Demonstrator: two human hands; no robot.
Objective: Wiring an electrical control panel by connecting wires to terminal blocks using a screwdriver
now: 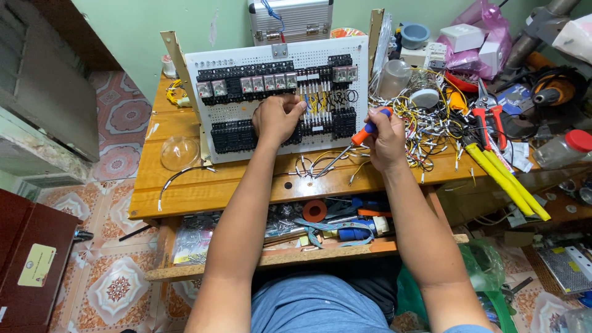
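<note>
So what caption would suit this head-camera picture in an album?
Left hand on a white relay panel, right hand gripping an orange-handled screwdriver over a cluttered wooden bench.

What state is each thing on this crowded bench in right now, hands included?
Left hand: closed, pressed against the panel's wiring.
Right hand: gripping the screwdriver.
Screwdriver: held, tip angled down toward the bench.
White perforated panel: propped upright, relays and wires mounted.
Drawer: pulled open, full of tools.
Metal case: shut.
Clear dome: lying loose on the table.
Yellow-handled cutters: lying unused.
</note>
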